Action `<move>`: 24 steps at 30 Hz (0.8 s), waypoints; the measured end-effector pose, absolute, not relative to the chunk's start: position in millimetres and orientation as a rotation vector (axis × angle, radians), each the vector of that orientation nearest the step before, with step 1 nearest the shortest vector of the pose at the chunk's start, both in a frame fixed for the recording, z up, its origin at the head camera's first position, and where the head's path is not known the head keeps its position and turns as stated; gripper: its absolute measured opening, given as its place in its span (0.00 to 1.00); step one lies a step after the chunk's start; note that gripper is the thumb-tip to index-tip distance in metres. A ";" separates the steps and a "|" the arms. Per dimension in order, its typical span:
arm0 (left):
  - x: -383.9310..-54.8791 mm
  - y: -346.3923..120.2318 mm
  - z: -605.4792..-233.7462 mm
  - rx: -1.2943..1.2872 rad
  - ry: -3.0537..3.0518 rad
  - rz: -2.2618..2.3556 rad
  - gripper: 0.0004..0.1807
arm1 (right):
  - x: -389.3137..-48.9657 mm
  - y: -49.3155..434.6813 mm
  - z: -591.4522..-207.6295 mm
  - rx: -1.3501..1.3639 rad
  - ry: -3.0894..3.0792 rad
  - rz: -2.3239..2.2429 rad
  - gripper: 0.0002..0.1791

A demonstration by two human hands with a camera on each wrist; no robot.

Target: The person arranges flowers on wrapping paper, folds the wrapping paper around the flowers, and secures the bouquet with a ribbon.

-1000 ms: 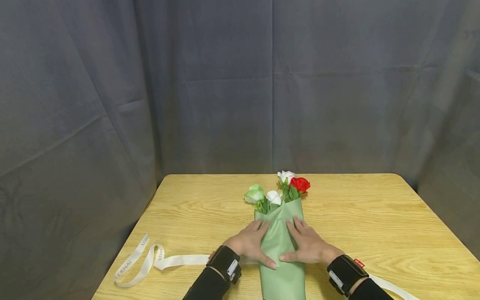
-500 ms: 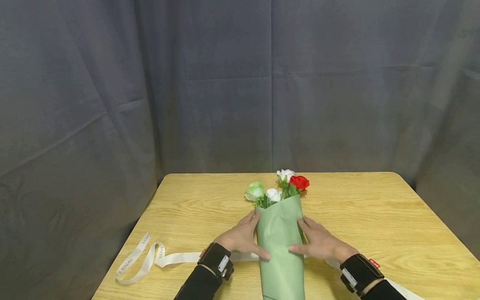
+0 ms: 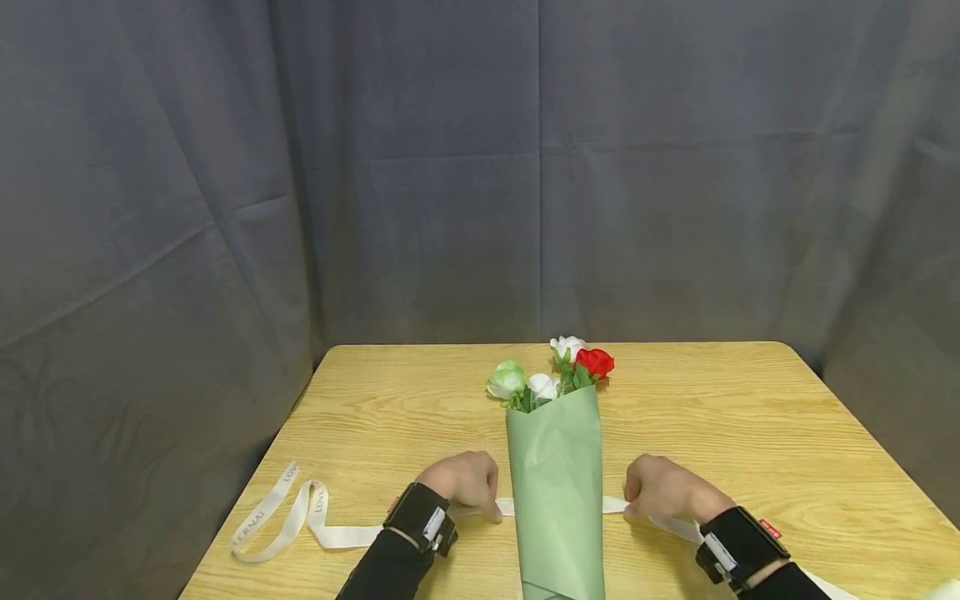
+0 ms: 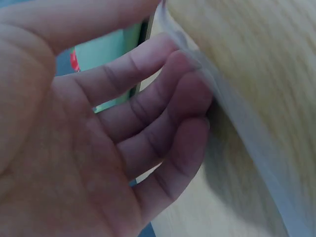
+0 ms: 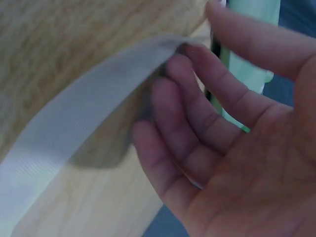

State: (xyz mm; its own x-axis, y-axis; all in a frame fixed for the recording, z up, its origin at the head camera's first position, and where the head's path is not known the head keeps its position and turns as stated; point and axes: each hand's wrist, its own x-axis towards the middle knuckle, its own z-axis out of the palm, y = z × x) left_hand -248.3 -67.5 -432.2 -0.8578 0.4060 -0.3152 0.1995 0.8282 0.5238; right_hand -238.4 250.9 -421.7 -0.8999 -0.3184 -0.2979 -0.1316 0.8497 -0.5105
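A bouquet in pale green wrapping paper (image 3: 557, 492) lies on the wooden table, its red (image 3: 595, 363), white (image 3: 543, 387) and light green (image 3: 506, 380) roses toward the far edge. Beneath it runs a white ribbon (image 3: 352, 537) with printed letters, coming out on both sides. My left hand (image 3: 463, 482) holds the ribbon just left of the bouquet, fingers curled along its edge (image 4: 247, 133). On the other side my right hand (image 3: 660, 487) grips the ribbon (image 5: 74, 108), thumb and index close to it. Neither hand touches the wrapping.
The ribbon's left tail loops in a loose S on the wooden table (image 3: 405, 400); its right tail passes behind the right wrist strap (image 3: 742, 550). Something pale (image 3: 943, 590) shows at the lower right corner. A grey curtain (image 3: 450, 208) hangs behind the table.
Both hands have slid outward off the wrapping paper, from pressing its front to its sides, and now grasp the ribbon on either side. The bouquet keeps its place.
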 end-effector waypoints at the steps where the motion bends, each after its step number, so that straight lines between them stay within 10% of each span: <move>1: -248.8 -67.1 -433.2 0.452 2.592 0.679 0.15 | -238.8 250.5 -423.4 -0.334 2.655 -0.698 0.11; 12: -260.0 -84.5 -438.2 0.427 2.524 0.981 0.08 | -250.0 263.1 -424.5 -0.334 2.441 -1.072 0.12; 24: -275.2 -130.2 -451.8 0.284 2.350 1.307 0.24 | -261.7 309.9 -427.3 -0.347 2.268 -1.203 0.19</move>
State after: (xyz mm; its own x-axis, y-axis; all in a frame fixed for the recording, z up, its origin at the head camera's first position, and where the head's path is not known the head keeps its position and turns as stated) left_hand -275.2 -130.2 -451.8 -0.8849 0.3784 -0.2714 -0.0310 0.5337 0.8451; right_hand -261.7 309.9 -427.3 -0.8186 -0.4607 -0.3431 0.0258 0.5672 -0.8232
